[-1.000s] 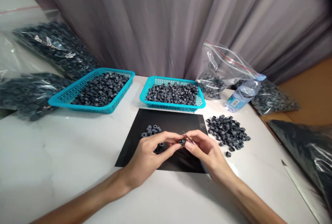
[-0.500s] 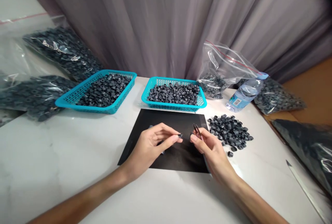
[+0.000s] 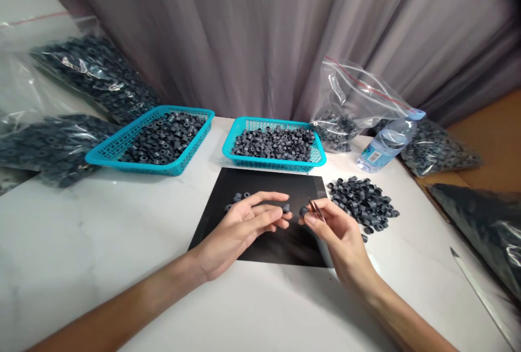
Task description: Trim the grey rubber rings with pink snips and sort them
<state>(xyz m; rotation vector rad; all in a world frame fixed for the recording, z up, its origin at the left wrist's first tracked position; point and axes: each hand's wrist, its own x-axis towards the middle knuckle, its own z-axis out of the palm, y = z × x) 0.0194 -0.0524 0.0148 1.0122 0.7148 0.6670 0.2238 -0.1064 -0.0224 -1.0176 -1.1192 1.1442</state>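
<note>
Over the black mat (image 3: 268, 249), my left hand (image 3: 244, 219) holds a small dark grey plastic ring (image 3: 286, 208) at its fingertips, with the index finger stretched out above it. My right hand (image 3: 336, 227) pinches another small grey ring (image 3: 303, 211) between thumb and fingers. Tweezers (image 3: 316, 209) are tucked in the same hand, their tips pointing up and away. The two rings face each other, a short gap apart. Several more grey rings (image 3: 237, 198) lie on the mat, partly hidden behind my left hand.
A loose heap of grey rings (image 3: 364, 202) lies right of the mat. Two blue baskets (image 3: 179, 167) (image 3: 272, 163) of similar pieces stand behind. Filled clear bags (image 3: 93, 75) (image 3: 337, 129) flank them, with a water bottle (image 3: 386, 143) at the right.
My left hand's fingers have spread and straightened, showing more of the ring at their tips. The ring in my right hand has come into fuller view. More rings on the mat are visible.
</note>
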